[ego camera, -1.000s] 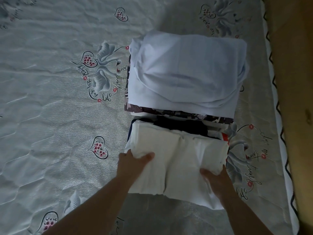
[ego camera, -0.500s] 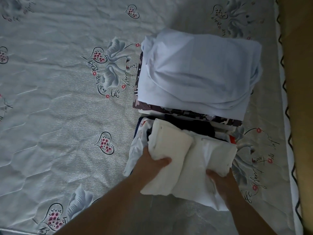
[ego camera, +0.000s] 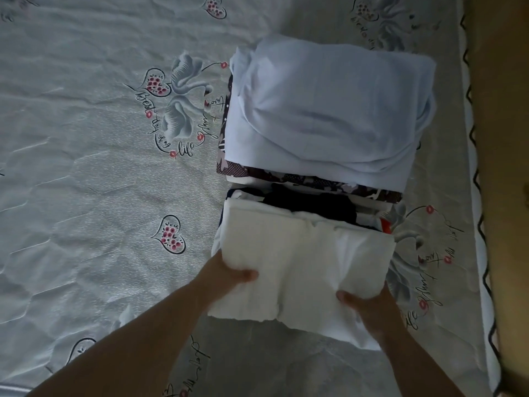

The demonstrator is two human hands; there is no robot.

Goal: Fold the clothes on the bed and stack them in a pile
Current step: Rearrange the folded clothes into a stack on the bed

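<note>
A folded white garment (ego camera: 303, 259) lies on top of a near pile of folded clothes, with dark and patterned pieces (ego camera: 312, 203) showing under its far edge. My left hand (ego camera: 226, 277) grips its near left edge, thumb on top. My right hand (ego camera: 369, 308) grips its near right corner, fingers tucked under the cloth. Just behind stands a second pile topped by a folded pale blue garment (ego camera: 329, 110), resting on a brown patterned piece (ego camera: 237, 170).
Both piles sit on a pale quilted mattress (ego camera: 86, 196) printed with hearts and swans. The bed's right edge with black zigzag trim (ego camera: 475, 167) runs close to the piles, and a brown surface (ego camera: 503, 138) lies beyond it.
Half a second ago the white garment's left part was lifted and bunched in my left hand; now it lies flat and spread across the near pile. Both hands keep hold of its near edge.
</note>
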